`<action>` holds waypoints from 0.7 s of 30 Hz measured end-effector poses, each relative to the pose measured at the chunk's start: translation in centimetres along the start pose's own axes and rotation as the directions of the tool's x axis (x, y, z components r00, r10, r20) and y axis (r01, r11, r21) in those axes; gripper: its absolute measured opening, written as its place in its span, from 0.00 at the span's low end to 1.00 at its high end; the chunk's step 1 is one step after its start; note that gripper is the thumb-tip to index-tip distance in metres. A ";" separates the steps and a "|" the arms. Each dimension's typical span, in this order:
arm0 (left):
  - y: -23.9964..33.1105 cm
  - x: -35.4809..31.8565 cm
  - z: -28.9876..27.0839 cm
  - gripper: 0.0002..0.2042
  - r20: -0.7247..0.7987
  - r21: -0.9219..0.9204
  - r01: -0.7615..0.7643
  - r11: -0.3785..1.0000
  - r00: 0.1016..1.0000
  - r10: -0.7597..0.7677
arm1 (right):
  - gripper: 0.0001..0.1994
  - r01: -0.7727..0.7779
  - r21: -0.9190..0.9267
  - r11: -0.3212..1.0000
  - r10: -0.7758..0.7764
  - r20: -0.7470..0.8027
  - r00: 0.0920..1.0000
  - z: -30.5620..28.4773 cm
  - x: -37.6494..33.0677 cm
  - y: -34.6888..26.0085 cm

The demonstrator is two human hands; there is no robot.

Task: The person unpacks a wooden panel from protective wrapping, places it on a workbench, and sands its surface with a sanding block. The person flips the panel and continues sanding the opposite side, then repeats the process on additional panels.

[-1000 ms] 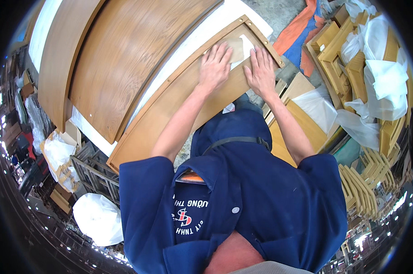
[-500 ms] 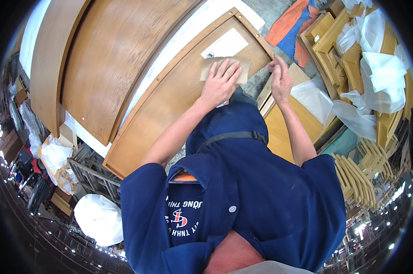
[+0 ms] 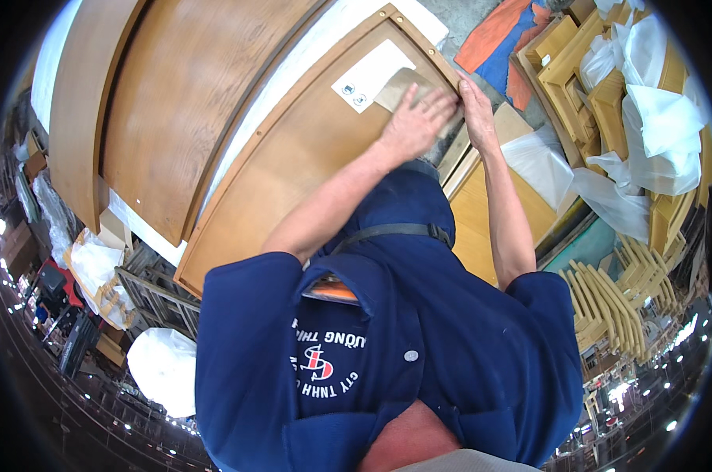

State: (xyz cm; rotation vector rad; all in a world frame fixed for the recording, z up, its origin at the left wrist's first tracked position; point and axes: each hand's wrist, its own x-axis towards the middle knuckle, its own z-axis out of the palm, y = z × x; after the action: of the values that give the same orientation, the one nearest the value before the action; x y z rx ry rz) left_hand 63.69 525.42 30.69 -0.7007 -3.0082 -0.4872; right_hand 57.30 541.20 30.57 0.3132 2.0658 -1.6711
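Note:
A curved-edged wooden panel (image 3: 293, 165) with a raised frame lies in front of me. Near its far corner is a white label (image 3: 368, 75), and beside that a brown paper-like sheet (image 3: 394, 88). My left hand (image 3: 413, 124) presses down on this sheet, fingers spread toward the panel's right edge. My right hand (image 3: 476, 110) grips that right edge, thumb close to the left hand's fingertips. The hands almost touch.
A second, larger wooden panel (image 3: 175, 102) lies to the left on white padding. Pale wooden frames (image 3: 576, 71) wrapped in clear plastic (image 3: 659, 118) pile up at the right, with an orange and blue cloth (image 3: 498, 39) behind. Slatted wooden parts (image 3: 608, 299) and a white bag (image 3: 163, 370) sit lower down.
Both hands lay flat on the panel a second ago. My left hand then went onto the brown sheet and slid it toward the right edge, where my right hand took hold.

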 end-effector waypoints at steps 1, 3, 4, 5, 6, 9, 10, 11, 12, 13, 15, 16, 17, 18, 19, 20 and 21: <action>-1.1 0.4 0.1 0.29 0.068 0.062 -0.005 0.998 0.998 0.001 | 0.21 0.021 0.066 0.998 -0.024 0.044 0.999 -0.1 0.0 0.1; -2.4 1.2 0.3 0.27 -0.171 -0.003 0.164 0.986 0.972 -0.163 | 0.21 -0.026 0.208 0.978 0.003 0.110 0.994 -0.3 0.1 0.1; -2.3 1.4 0.4 0.27 -0.189 -0.026 0.211 0.977 0.959 -0.212 | 0.22 0.007 0.186 0.983 -0.025 0.098 0.995 -0.2 0.3 0.0; -2.4 1.4 0.4 0.26 -0.268 -0.071 0.309 0.948 0.910 -0.317 | 0.22 -0.012 0.164 0.986 -0.001 0.080 0.997 -0.3 0.3 0.0; -2.1 1.2 0.5 0.26 -0.206 -0.055 0.229 0.972 0.950 -0.235 | 0.22 -0.018 0.153 0.988 0.005 0.086 0.996 -0.2 0.5 0.0; -1.0 0.3 0.4 0.26 0.030 -0.115 -0.048 0.992 0.998 0.051 | 0.22 0.038 0.118 0.992 -0.047 0.076 0.996 0.0 0.8 -0.1; -1.1 0.3 0.4 0.26 0.035 -0.081 -0.076 0.994 0.996 0.079 | 0.22 0.018 0.098 0.995 -0.025 0.067 0.997 -0.1 0.8 -0.1; -1.2 0.2 0.4 0.26 -0.055 -0.054 -0.009 0.999 0.998 0.006 | 0.22 0.033 0.113 0.993 -0.043 0.081 0.996 -0.1 0.9 -0.1; -1.1 0.3 0.4 0.26 -0.062 -0.056 0.050 0.997 0.997 -0.054 | 0.22 0.003 0.124 0.992 -0.014 0.090 0.996 -0.2 0.9 -0.1; -1.3 0.4 0.5 0.26 -0.120 -0.044 0.174 0.984 0.977 -0.178 | 0.22 -0.040 0.143 0.989 0.025 0.104 0.994 -0.1 1.0 -0.1; -0.9 0.6 0.4 0.26 -0.069 -0.048 0.080 0.996 0.994 -0.083 | 0.21 0.091 -0.055 0.994 -0.089 0.035 0.995 -0.1 1.0 -0.2; -0.5 0.3 0.2 0.26 0.009 -0.038 0.019 0.999 1.000 -0.019 | 0.21 0.126 -0.152 0.980 -0.126 0.011 0.992 0.1 1.1 -0.3; 0.4 -0.3 -0.1 0.26 0.134 -0.065 -0.051 0.997 0.989 0.059 | 0.20 0.243 -0.363 0.900 -0.256 0.013 0.967 0.3 1.0 -0.4; 0.9 -1.0 -0.6 0.25 0.267 -0.090 -0.146 0.985 0.949 0.166 | 0.20 0.347 -0.550 0.760 -0.392 0.037 0.919 0.6 1.2 -0.5; 1.5 -1.8 -1.3 0.25 0.205 -0.152 -0.104 0.983 0.969 0.134 | 0.19 0.422 -0.702 0.573 -0.534 0.071 0.843 0.9 1.5 -0.8; 2.0 -3.0 -2.1 0.25 0.178 -0.241 -0.075 0.968 0.977 0.120 | 0.19 0.518 -0.748 0.416 -0.669 0.133 0.731 1.4 1.8 -1.1; 1.8 -4.2 -3.1 0.25 0.262 -0.327 -0.020 0.945 0.959 0.111 | 0.20 0.518 -0.767 0.379 -0.651 0.177 0.738 1.9 2.3 -1.6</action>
State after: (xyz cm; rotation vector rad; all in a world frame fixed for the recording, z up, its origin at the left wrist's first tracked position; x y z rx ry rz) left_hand 68.14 524.24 33.80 -0.9599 -3.1797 -0.9706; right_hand 55.03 538.70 30.54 -0.7189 3.0195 -0.8062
